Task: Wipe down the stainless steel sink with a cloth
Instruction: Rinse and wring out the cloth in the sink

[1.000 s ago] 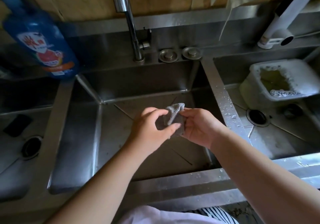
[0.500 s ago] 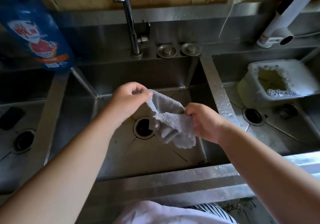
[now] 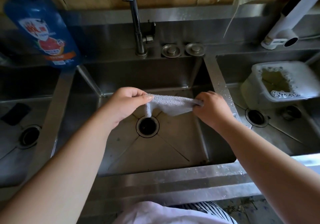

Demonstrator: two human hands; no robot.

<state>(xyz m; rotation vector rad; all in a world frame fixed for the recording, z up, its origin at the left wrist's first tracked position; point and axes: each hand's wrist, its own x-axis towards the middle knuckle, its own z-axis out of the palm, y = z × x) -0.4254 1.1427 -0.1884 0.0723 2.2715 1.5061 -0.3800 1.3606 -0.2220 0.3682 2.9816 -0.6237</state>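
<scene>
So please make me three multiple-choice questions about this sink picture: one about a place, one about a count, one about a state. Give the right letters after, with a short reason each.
1. Where does the foamy white tub sit?
A. in the right basin
B. in the middle basin
C. on the front rim

2. How many round metal caps lie beside the faucet base?
A. one
B. two
C. four

3. How is the grey cloth held?
A. balled in one hand
B. lying on the basin floor
C. stretched between both hands

Answers:
1 A: it stands right of the divider.
2 B: two sit side by side.
3 C: the left hand and right hand each pinch an end above the drain.
</scene>
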